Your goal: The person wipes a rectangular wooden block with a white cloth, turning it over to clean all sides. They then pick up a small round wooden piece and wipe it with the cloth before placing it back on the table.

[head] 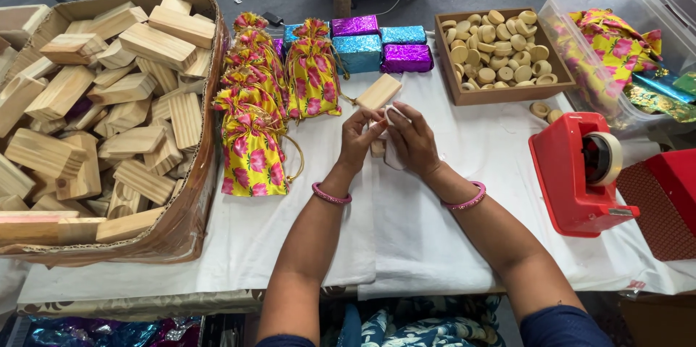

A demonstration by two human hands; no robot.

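Folding white paper [395, 158] snugly round the block [378, 93] beside the pouches [254, 151], both hands, left [357, 140] and right [411, 140], pinch it closed; tight creases seem best.

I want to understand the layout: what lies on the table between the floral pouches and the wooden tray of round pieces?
In the head view, shiny foil-wrapped boxes, purple and blue, lie between the floral pouches and the wooden tray.

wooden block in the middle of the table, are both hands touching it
Touching. The head view shows the left hand and right hand closed together around the lower end of the wooden block, fingers wrapped against it with no gap visible.
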